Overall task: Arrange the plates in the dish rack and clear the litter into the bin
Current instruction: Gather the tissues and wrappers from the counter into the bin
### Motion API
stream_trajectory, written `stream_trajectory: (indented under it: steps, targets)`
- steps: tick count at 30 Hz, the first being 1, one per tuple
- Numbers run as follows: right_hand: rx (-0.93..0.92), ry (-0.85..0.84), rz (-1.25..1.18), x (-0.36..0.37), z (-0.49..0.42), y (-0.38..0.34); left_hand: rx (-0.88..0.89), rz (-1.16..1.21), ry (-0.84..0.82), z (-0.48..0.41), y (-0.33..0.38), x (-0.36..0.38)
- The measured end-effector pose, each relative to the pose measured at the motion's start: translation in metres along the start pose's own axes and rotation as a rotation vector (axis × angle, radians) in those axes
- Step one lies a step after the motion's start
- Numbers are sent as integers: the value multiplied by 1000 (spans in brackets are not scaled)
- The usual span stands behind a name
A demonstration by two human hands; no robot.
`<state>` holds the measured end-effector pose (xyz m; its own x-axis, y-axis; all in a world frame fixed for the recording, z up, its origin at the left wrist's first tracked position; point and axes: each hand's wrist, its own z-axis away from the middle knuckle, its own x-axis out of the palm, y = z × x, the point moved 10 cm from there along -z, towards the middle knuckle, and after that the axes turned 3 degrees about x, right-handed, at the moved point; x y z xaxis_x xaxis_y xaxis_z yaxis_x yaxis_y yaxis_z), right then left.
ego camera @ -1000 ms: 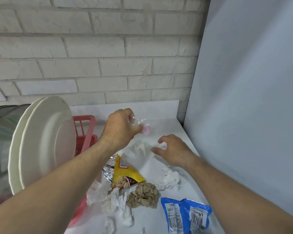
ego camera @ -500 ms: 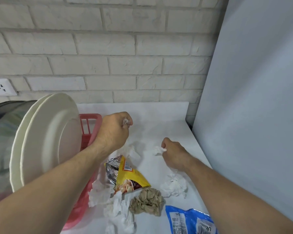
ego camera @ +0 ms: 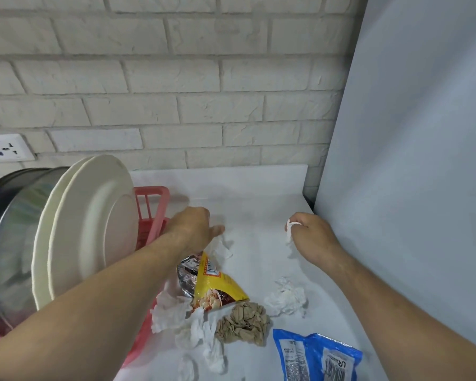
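White counter: right hand fisted round tissue scrap; left hand above crumpled tissue, grip unclear.

2 cream plates, pink rack, yellow packet, blue packet (barcoded), white tissue.

The right hand now grips a white tissue and has moved right. The left hand has dropped lower toward the desk.

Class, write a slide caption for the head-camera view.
Right hand grips a crumpled tissue; left hand hovers over litter beside racked plates.
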<state>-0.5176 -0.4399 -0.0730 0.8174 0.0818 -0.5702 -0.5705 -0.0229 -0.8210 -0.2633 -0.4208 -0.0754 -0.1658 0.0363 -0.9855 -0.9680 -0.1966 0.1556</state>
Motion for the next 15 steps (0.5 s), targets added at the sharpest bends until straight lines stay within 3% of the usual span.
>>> stream_trajectory:
  steps: [4, 8, 13, 15]
  targets:
    - [13, -30, 116, 0, 12, 2, -68, -84, -137, -2, -2, 20]
    - [16, -43, 225, -2, 20, 9, -7, -108, -253, -15, 3, 43]
    - [129, -103, -112, -6, 30, 25, 113, -164, -176, -29, 20, 48]
    - [113, -74, -134, -14, 32, 26, 166, -146, -104, -31, 26, 41]
